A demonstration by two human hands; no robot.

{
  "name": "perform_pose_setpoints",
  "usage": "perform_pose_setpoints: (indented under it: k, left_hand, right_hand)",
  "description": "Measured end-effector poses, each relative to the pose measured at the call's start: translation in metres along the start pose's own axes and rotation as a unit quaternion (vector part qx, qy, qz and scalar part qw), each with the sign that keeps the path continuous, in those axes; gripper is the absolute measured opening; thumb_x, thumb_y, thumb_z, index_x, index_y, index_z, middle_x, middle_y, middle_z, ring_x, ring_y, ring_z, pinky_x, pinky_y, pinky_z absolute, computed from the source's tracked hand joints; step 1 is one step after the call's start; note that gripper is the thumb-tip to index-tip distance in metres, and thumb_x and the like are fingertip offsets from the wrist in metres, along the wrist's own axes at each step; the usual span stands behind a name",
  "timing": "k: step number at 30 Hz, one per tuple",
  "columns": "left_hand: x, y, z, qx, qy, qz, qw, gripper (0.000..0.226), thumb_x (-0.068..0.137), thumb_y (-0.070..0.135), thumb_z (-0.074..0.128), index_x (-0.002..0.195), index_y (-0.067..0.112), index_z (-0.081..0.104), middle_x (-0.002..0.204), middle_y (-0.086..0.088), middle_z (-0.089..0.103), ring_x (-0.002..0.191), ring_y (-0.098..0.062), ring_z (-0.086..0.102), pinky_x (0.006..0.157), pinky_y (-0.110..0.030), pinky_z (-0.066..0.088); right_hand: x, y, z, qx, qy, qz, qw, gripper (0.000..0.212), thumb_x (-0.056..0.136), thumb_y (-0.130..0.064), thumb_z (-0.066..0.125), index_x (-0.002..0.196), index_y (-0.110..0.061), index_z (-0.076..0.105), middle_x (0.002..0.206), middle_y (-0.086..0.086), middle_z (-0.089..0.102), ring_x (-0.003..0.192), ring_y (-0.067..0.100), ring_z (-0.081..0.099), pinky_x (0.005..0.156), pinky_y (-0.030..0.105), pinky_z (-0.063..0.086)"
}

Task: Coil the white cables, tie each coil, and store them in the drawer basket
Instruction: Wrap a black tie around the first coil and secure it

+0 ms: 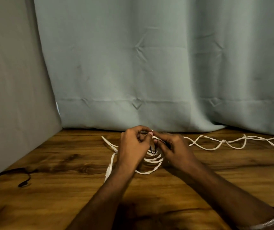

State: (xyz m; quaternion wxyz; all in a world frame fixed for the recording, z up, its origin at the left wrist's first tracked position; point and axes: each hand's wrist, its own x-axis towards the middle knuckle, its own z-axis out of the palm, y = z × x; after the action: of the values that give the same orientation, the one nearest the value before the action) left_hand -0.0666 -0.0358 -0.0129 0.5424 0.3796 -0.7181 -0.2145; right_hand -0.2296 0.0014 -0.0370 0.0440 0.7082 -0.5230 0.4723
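Two hands close together over a bundle of white loops, low on the wooden table (pixel 66 188). Left hand (pixel 133 150) curled round the near-left side of the white coil (pixel 152 161), fingers bent, thumb pinching at the top. Probably holding the loops flat and together so none spring loose. Right hand (pixel 172 150) curled too, fingertips pinching a thin black tie (pixel 152 151) that hangs down across the loops. Probably there to wrap and knot round the bundle. Fingertips of both hands nearly touching at the top of the coil.

Coil resting on the table, just in front of the green curtain (pixel 149 63). One plug end (pixel 108 170) sticking out at the near left, another white end lying behind the left hand. Second white cable (pixel 224 141) still loose and wavy, trailing off to the right edge, not coiled yet. Hard to tell whether joined to the coil or separate.

Black cord (pixel 23 181) lying far left, well apart, not part of this job. Silver bracelet (pixel 268 221) on the right wrist.

No drawer, no basket anywhere in sight. Nothing stored so far, going by this. Likely step: tying the first coil.
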Motion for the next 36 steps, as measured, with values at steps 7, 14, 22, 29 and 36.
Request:
perform_pose_setpoints:
  k: [7, 14, 22, 29, 36]
  left_hand:
    - [0.002, -0.001, -0.005, -0.015, -0.014, -0.055, 0.998, 0.01, 0.084, 0.023, 0.079, 0.077, 0.027, 0.073, 0.052, 0.011, 0.063, 0.051, 0.0, 0.062, 0.051, -0.021, 0.047]
    - [0.006, -0.004, -0.008, 0.009, -0.039, -0.102, 0.994, 0.007, 0.088, 0.022, 0.073, 0.081, 0.023, 0.074, 0.064, 0.0, 0.072, 0.064, -0.017, 0.071, 0.061, -0.032, 0.056]
    - [0.0, 0.004, -0.007, 0.208, -0.037, 0.049, 0.976, 0.014, 0.1, 0.032, 0.053, 0.102, 0.025, 0.065, 0.086, 0.004, 0.07, 0.085, -0.02, 0.066, 0.064, -0.029, 0.037]
    - [-0.002, 0.008, -0.008, 0.216, -0.01, 0.13, 0.968, 0.011, 0.101, 0.037, 0.052, 0.102, 0.03, 0.06, 0.092, 0.008, 0.069, 0.082, -0.016, 0.064, 0.064, -0.029, 0.041]
    - [-0.002, 0.006, -0.011, 0.169, -0.081, 0.102, 0.977, 0.012, 0.091, 0.041, 0.069, 0.091, 0.031, 0.064, 0.068, 0.014, 0.058, 0.066, -0.004, 0.056, 0.055, -0.023, 0.038]
  right_hand:
    - [-0.002, -0.004, 0.001, -0.022, -0.024, -0.013, 0.999, 0.04, 0.098, -0.034, 0.056, 0.137, -0.036, 0.064, 0.117, -0.021, 0.074, 0.102, -0.007, 0.067, 0.081, 0.026, 0.055]
    - [-0.004, -0.008, 0.0, -0.061, -0.049, -0.041, 0.996, 0.044, 0.099, -0.037, 0.052, 0.143, -0.042, 0.057, 0.131, -0.019, 0.069, 0.117, -0.001, 0.065, 0.094, 0.032, 0.055]
    - [-0.001, 0.001, 0.006, -0.037, -0.053, -0.02, 0.998, 0.042, 0.101, -0.044, 0.05, 0.142, -0.046, 0.055, 0.119, -0.02, 0.074, 0.105, -0.005, 0.068, 0.085, 0.038, 0.058]
    - [-0.003, 0.007, 0.006, 0.04, -0.021, 0.024, 0.999, 0.036, 0.104, -0.035, 0.057, 0.136, -0.048, 0.06, 0.107, -0.021, 0.077, 0.098, -0.004, 0.071, 0.084, 0.04, 0.06]
    - [0.007, 0.024, -0.002, 0.172, 0.114, 0.157, 0.966, 0.025, 0.102, -0.012, 0.062, 0.108, -0.029, 0.079, 0.097, -0.011, 0.081, 0.091, 0.008, 0.077, 0.088, 0.046, 0.062]
